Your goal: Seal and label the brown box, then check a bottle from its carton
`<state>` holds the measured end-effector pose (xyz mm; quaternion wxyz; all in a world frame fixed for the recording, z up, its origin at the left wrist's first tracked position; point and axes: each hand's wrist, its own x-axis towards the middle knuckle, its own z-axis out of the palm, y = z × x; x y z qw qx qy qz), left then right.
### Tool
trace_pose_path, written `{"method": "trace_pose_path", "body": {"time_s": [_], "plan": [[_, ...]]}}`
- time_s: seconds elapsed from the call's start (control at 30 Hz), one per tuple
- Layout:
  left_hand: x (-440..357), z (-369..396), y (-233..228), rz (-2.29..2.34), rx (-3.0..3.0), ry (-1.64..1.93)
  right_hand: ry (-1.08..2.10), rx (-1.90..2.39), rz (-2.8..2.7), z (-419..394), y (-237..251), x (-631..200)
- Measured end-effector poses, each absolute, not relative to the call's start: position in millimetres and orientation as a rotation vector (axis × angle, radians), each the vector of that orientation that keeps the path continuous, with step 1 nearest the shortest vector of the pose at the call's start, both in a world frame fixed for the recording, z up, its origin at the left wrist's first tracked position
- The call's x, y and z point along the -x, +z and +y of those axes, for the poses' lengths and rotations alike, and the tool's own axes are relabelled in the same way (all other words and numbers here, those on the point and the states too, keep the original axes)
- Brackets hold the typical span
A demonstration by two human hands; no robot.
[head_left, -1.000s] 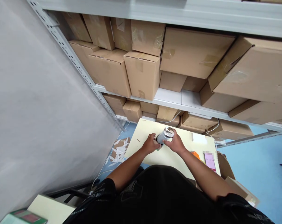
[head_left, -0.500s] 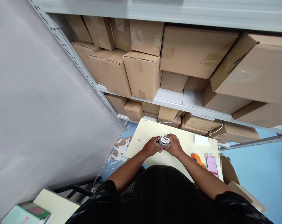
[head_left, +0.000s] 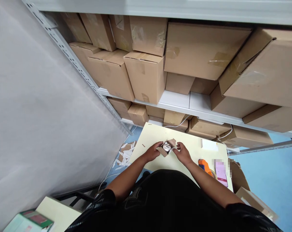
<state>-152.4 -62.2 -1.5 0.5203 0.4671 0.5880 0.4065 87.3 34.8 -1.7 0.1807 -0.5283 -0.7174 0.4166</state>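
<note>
A small cardboard box (head_left: 164, 152) with its flaps folded outward stands on the pale yellow table (head_left: 153, 131) in front of me. Down inside it is a silver-topped can (head_left: 166, 147); the box walls hide its sides. My left hand (head_left: 152, 152) is closed at the left flap, fingers bent over its edge. On the opposite side my right hand (head_left: 183, 154) has its thumb and curled fingers at the right flap.
On the table's right lie a white box (head_left: 209, 144), an orange tape dispenser (head_left: 205, 167) and a phone (head_left: 220, 174). Shelves of cardboard boxes (head_left: 146, 75) rise beyond. White scraps (head_left: 126, 154) litter the floor at left, and an open carton (head_left: 239, 177) stands right of the table.
The can has gone down into the small box, whose spread flaps now show. Both hands have let go of the can and moved apart to the box's flaps.
</note>
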Motion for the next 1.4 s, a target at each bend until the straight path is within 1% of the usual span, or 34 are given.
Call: {"method": "trace_pose_path", "body": {"time_s": [0.1,0.2,0.33,0.57,0.73,0.83,0.93,1.0,1.07,1.13,1.27,1.4], "plan": [[159.0,-60.5,2.8,1.402,-1.272,0.931,1.314,1.315,-2.112,39.8,-4.7,-88.1],[162.2,-55.4,8.1,1.445,-1.500,0.895,1.297,1.204,-2.167,43.5,-4.5,-84.7],[160.9,-52.7,12.7,1.489,-1.673,0.805,1.249,1.169,-2.151,46.0,-8.7,-80.9],[144.2,-45.5,18.0,1.724,-1.588,0.777,1.152,1.044,-2.227,45.9,-17.8,-86.7],[138.2,-37.9,10.7,1.744,-1.378,0.839,1.089,0.935,-2.315,40.8,-16.3,-92.0],[137.2,-44.3,0.3,1.716,-1.301,0.853,1.142,0.998,-2.314,32.5,-22.7,-90.2],[136.2,-56.9,-15.3,1.630,-1.137,0.864,1.312,1.239,-2.134,20.4,-37.6,-83.5],[136.3,-65.4,-28.9,1.512,-1.056,0.934,1.431,1.347,-2.010,12.7,-49.1,-78.0],[137.3,-72.4,-44.6,1.398,-1.011,0.990,1.526,1.369,-1.935,7.6,-59.3,-72.9],[138.4,-77.7,-61.4,1.361,-0.954,0.969,1.587,1.387,-1.881,6.1,-67.1,-68.7],[137.6,-82.0,-92.2,1.395,-0.889,0.870,1.569,1.570,-1.809,10.8,-77.9,-62.0],[142.3,-75.4,-110.8,1.413,-0.881,0.903,1.520,1.642,-1.798,20.7,-84.7,-47.3]]}}
